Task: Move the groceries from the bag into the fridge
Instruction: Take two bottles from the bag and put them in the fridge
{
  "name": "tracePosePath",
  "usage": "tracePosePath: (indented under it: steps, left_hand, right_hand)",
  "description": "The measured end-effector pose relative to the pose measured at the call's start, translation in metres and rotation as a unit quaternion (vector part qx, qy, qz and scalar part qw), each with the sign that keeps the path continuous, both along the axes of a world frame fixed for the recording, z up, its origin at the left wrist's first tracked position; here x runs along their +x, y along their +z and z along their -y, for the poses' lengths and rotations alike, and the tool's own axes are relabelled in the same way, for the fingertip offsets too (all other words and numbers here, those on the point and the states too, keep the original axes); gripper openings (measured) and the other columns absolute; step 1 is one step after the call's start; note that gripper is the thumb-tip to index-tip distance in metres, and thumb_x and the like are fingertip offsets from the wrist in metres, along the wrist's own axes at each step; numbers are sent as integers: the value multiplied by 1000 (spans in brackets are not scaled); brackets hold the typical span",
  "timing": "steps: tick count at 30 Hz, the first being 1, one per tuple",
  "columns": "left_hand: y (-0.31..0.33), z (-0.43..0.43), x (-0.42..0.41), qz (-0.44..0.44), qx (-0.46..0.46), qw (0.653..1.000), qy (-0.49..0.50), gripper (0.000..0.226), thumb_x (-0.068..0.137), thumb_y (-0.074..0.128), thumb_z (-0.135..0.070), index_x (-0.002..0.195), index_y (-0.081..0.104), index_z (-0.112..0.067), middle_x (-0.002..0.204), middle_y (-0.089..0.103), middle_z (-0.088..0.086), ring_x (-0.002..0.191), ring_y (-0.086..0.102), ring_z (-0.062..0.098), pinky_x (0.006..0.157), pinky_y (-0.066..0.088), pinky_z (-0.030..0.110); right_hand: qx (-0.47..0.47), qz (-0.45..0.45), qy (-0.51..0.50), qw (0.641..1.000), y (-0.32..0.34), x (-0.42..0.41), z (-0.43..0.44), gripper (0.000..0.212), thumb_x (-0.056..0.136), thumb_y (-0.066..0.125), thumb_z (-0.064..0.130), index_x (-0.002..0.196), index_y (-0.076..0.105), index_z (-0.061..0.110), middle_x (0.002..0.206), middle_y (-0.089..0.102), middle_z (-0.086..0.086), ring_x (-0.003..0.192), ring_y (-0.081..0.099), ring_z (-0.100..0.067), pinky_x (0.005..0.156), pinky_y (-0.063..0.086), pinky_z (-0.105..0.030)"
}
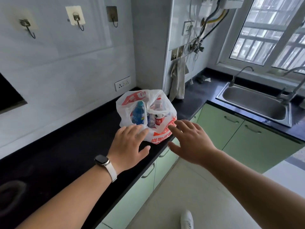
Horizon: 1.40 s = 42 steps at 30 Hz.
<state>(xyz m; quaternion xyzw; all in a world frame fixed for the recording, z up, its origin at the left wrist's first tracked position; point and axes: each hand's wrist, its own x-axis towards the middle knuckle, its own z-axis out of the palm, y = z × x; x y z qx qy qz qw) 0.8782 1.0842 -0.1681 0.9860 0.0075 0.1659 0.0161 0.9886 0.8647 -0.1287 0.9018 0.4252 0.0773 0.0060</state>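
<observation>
A white plastic bag (pixel 160 134) with red print stands on the black counter (pixel 66 154), close to its front edge and near the corner where the counter turns towards the sink (pixel 257 104); its handles are drawn together at the top, and its mouth gapes on either side of them. Inside, a blue bottle (pixel 139 113) stands upright on the left; a bottle with a red label (pixel 159 120) stands beside it on the right; something more lies behind them, too blurred through the plastic to name.

Both hands reach towards the bag with nothing held. The left hand (pixel 130 144), a watch (pixel 102 160) on its wrist, lies palm down with fingers straight and a little spread; its fingertips seem to touch the bag's near left side. The right hand (pixel 189 141) is also flat and spread, thumb out, just beside the bag's near right side; whether it touches the plastic I cannot tell.

On the tiled wall behind are hooks (pixel 77 19) and a socket (pixel 122 83); a grey cloth (pixel 178 80) hangs by the corner. The sink has a tap (pixel 233 80) and sits under a window (pixel 264 30); green cabinets (pixel 219 124) run below the counter; a white shoe (pixel 186 219) shows on the pale floor.
</observation>
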Motion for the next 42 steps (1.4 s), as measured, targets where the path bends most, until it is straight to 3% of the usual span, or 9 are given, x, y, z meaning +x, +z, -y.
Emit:
tracePosePath:
  steps: [12, 20, 24, 28, 32, 35, 42]
  left_hand:
    - [-15, 24, 120, -60, 15, 991, 120, 62, 89, 40, -58, 133, 58, -18, 132, 62, 7, 123, 58, 27, 98, 50, 48]
    - [-27, 36, 152, -94, 42, 981, 167, 55, 85, 67, -45, 131, 61, -17, 129, 62, 6, 121, 58, 26, 98, 50, 46]
    - [-27, 36, 156, -105, 59, 971, 208, 51, 84, 48, -45, 123, 68, -17, 125, 65, 6, 116, 61, 26, 95, 50, 45]
    - [-38, 30, 158, -143, 26, 967, 210, 53, 87, 42, -47, 124, 66, -18, 126, 64, 4, 118, 60, 25, 96, 50, 44]
    - [-56, 19, 160, -177, -36, 967, 179, 51, 91, 59, -41, 136, 57, -18, 140, 56, 3, 128, 53, 24, 103, 46, 42]
    - [-68, 7, 166, -188, -48, 963, 184, 55, 92, 60, -42, 141, 53, -17, 146, 51, 7, 134, 48, 26, 108, 42, 44]
    - [-79, -27, 190, -151, -49, 966, 202, 38, 91, 59, -40, 123, 59, -21, 114, 61, -1, 105, 61, 22, 89, 50, 38]
  right_hand:
    - [-8, -46, 95, 994, -33, 164, 6, 63, 93, 34, 61, 145, 38, 28, 148, 45, -1, 138, 38, -25, 114, 30, -45]
    - [-12, -79, 192, 978, -52, 224, -7, 63, 95, 41, 55, 149, 32, 23, 150, 41, -2, 139, 35, -26, 114, 28, -43]
    - [-1, -90, 227, 970, -59, 231, -24, 61, 95, 39, 52, 147, 34, 22, 150, 41, -5, 138, 36, -28, 112, 30, -43]
    - [-6, -88, 254, 963, -67, 241, -43, 59, 97, 40, 51, 147, 31, 23, 153, 36, -4, 140, 32, -28, 115, 29, -44]
    - [-31, -81, 292, 952, -77, 252, -59, 59, 94, 47, 48, 146, 35, 23, 152, 38, -6, 139, 34, -29, 113, 32, -46]
    - [-55, -56, 317, 945, -86, 263, -65, 59, 89, 56, 46, 141, 45, 20, 146, 47, -7, 134, 42, -30, 109, 37, -48]
    - [-31, -64, 285, 956, -96, 286, -91, 42, 95, 52, 38, 132, 53, 20, 121, 62, 0, 108, 58, -26, 94, 49, -39]
